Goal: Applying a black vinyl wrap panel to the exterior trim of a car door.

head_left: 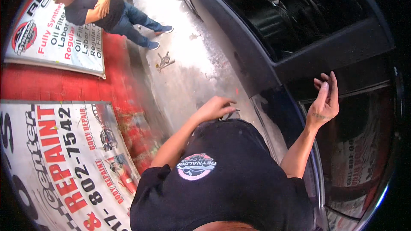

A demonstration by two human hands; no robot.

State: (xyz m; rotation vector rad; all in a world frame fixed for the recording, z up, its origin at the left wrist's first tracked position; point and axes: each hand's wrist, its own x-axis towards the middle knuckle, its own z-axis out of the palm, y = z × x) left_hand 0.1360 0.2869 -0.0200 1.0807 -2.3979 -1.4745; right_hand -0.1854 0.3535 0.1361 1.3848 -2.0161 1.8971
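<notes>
Black car point(295, 65) beside the half-open, empty right hand point(326, 102); curled left hand point(215, 108) by the shirt point(231, 141), its hold unclear.

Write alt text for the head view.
The wearer's right hand is raised beside a dark car, and the left hand is curled near the waist of a black T-shirt. Another person stands with folded arms near a red wall with white banners; a metal object lies on the grey floor.
</notes>
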